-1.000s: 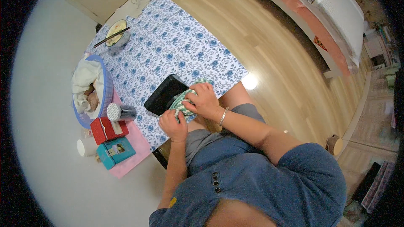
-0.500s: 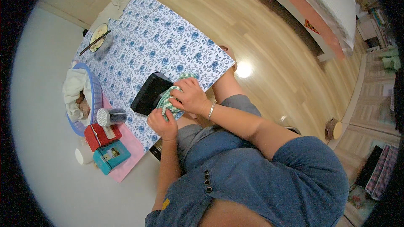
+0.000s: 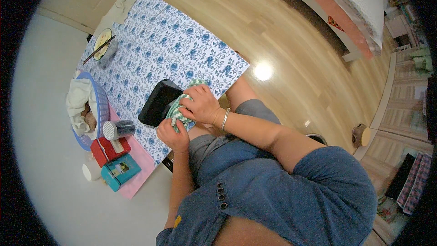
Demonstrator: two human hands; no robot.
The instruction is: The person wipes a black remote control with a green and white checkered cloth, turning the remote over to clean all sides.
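Note:
Both hands hold a green-and-white knitted piece (image 3: 176, 111) at the table's near edge. My left hand (image 3: 173, 137) pinches its lower edge with bent fingers. Over the top lies my right hand (image 3: 203, 105), its fingers curled onto the fabric, a silver bangle on the wrist. Part of the piece sticks out past the right hand's knuckles, and the fingers hide some of it. A black box-like case (image 3: 157, 105) rests on the table just left of the hands, touching or nearly touching the fabric. Whether a thin tool is between the fingers cannot be seen.
Blue floral cloth covers the table (image 3: 182, 45). On the left stand a blue basket (image 3: 104, 105) with white cloth, a dark jar with a light lid (image 3: 119, 130), a red box (image 3: 109, 150) and a teal box (image 3: 120, 171). A bowl (image 3: 108, 51) with chopsticks sits at the far left.
The view has shifted slightly. Both hands keep their grip on the knitted piece, with only small finger movement, and the black case stays beside them.

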